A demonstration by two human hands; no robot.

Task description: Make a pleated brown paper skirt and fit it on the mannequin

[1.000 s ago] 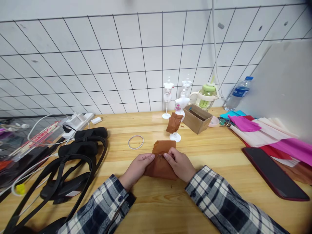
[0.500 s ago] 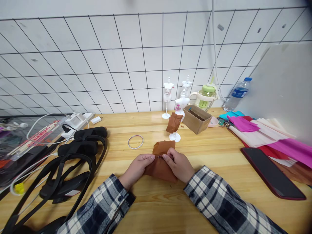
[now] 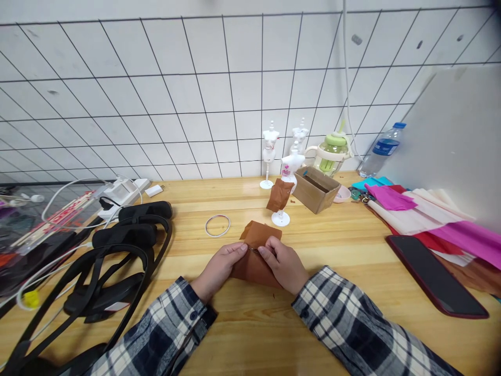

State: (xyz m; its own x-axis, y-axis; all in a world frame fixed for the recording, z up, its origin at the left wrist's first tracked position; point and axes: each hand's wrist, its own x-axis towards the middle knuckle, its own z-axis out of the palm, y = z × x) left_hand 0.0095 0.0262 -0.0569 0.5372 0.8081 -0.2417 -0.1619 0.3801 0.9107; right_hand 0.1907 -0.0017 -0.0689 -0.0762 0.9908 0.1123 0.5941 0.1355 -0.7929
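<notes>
A piece of brown fabric (image 3: 260, 269) is held low over the wooden table between my two hands. My left hand (image 3: 221, 266) pinches its left side between thumb and fingers. On the right, my right hand (image 3: 284, 262) grips the cloth with thumb and curled fingers. A thin shiny metal piece (image 3: 253, 250) lies across the cloth between my thumbs, too small to name surely. Just beyond stands a small white dress form (image 3: 293, 163) with another brown cloth piece (image 3: 279, 195) around its lower part.
Two more small dress forms (image 3: 270, 146) stand behind. A cardboard box (image 3: 316, 196), green-lidded jug (image 3: 332, 151) and water bottle (image 3: 382, 151) are at back right. Coloured fabrics (image 3: 426, 219) and a phone (image 3: 436, 277) lie right. A ring (image 3: 217, 234) and black headset (image 3: 129, 250) lie left.
The far edge of the brown fabric has spread slightly to the left. Both hands keep their pinch, with only small shifts, and the view has tilted a little.
</notes>
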